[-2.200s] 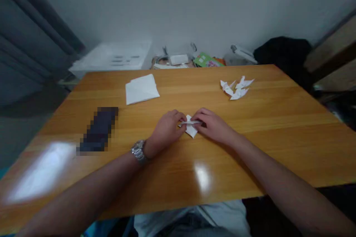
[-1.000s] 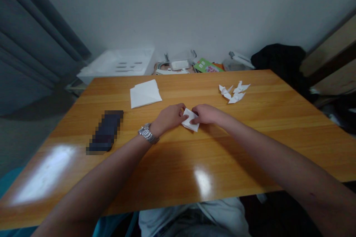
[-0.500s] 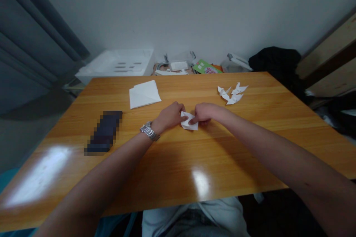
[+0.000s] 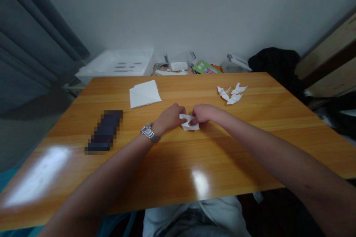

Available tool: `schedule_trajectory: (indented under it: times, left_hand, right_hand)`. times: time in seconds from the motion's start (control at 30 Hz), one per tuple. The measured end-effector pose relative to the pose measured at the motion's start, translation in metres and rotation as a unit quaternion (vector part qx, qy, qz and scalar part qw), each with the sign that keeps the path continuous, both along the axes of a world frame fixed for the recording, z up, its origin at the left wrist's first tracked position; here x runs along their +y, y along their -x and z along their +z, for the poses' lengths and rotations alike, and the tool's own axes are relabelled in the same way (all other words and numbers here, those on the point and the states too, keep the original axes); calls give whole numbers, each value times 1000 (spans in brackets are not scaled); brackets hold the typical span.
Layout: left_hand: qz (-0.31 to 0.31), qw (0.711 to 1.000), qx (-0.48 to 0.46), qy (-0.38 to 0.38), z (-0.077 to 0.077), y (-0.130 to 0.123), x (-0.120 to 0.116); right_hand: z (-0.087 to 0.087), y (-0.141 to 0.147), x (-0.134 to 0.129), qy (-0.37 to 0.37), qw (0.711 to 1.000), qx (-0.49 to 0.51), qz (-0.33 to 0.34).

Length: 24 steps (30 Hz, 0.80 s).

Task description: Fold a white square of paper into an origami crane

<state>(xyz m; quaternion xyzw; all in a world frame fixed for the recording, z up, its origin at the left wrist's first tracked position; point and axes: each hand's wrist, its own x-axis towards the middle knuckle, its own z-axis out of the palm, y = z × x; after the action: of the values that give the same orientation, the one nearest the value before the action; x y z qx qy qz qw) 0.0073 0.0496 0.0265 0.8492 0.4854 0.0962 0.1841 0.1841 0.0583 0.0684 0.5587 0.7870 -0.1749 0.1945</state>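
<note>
Between the two hands, low over the glossy orange-brown wooden table (image 4: 167, 177), a small white paper piece (image 4: 190, 127) looks partly folded, while a cluster of white folded-paper figures (image 4: 234, 99), apparently finished, sits beyond the right hand, and a flat stack of white paper sheets (image 4: 145, 94), seemingly unworked, lies beyond the left. The left hand (image 4: 169, 116) is curled, pinching the piece's left edge, and the right hand (image 4: 204, 114) bends inward, fingers tucked, thumb pressed on its right half; both forearms reach forward and converge, almost meeting over the paper.
</note>
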Motion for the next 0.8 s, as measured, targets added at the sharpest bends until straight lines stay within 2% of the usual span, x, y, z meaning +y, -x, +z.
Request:
schedule_trajectory:
  times: [0.23, 0.33, 0.5, 0.8]
  left_hand:
    - [5, 999, 26, 26, 7, 0, -5]
    - [-2, 999, 26, 44, 10, 0, -5]
    - [-26, 997, 18, 68, 13, 0, -5]
    - [-85, 994, -35, 51, 2, 4, -4]
  right_hand:
    - [7, -7, -6, 70, 996, 32, 41]
    - [5, -11, -4, 53, 996, 45, 60]
    - [2, -14, -4, 19, 996, 67, 55]
    - [-7, -20, -11, -14, 989, 146, 24]
